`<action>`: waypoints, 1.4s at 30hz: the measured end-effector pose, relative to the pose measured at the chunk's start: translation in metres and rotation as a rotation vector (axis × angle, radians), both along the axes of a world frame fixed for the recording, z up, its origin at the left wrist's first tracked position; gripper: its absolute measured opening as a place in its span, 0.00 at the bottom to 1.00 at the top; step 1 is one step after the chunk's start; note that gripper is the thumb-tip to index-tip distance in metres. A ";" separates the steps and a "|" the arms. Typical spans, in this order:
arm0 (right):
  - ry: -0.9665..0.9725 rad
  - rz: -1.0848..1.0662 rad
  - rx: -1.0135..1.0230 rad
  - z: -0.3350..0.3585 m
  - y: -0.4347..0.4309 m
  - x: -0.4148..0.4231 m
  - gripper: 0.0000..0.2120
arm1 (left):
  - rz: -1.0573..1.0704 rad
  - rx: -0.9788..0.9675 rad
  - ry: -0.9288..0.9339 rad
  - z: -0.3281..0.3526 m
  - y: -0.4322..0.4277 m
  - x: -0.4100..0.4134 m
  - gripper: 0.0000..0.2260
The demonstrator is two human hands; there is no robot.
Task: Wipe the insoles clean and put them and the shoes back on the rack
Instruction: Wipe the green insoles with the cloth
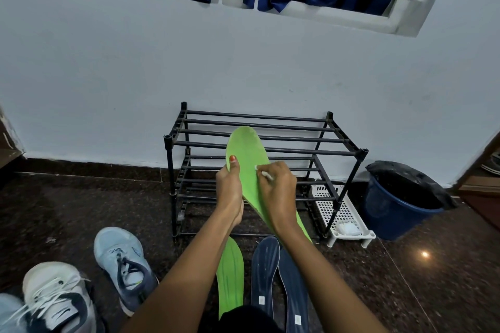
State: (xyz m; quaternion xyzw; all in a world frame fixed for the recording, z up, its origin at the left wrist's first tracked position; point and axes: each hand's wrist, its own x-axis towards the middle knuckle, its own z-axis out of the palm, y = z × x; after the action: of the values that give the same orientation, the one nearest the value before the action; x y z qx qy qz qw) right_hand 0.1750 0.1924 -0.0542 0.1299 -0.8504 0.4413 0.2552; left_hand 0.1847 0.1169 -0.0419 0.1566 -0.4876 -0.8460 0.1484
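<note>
head view, the only one I get: I'm looking down past both forearms at the floor in front of the shoe rack (259, 127).
left hand (230, 189): wrapped round the left edge of the green insole (247, 154), thumb lying up on its face. Firm hold, it's doing all the carrying.
right hand (278, 192): fingers curled tight, pinching a small white wipe (263, 171) against the insole's face about midway along.
where the insole is: up in the air between the hands, in front of the rack's upper bars, touching neither rack nor floor.
long axis: toe points up and away toward the rack, heel runs down toward me and to the right, passing behind the right wrist.
what the next stroke turns on: the bare toe half lies beyond the wipe, the heel half sits under the right arm. So I reckon the right hand travels along that axis while the left just steadies.
rest of the job: second green insole (230, 276) and two dark blue insoles (265, 270) lie flat on the floor near me; light blue shoe (121, 259) and white shoe (58, 297) sit off left. I can't see anything on the rack, so my guess is early days.
</note>
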 end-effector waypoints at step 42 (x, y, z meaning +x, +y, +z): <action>-0.026 -0.015 -0.083 0.004 0.001 -0.013 0.07 | 0.011 -0.013 -0.041 -0.002 0.004 -0.001 0.11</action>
State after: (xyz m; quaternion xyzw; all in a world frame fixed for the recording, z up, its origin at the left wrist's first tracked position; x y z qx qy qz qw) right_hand 0.1619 0.1934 -0.0502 0.1072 -0.8356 0.4759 0.2524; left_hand 0.1839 0.1207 -0.0437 0.1757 -0.4951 -0.8386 0.1441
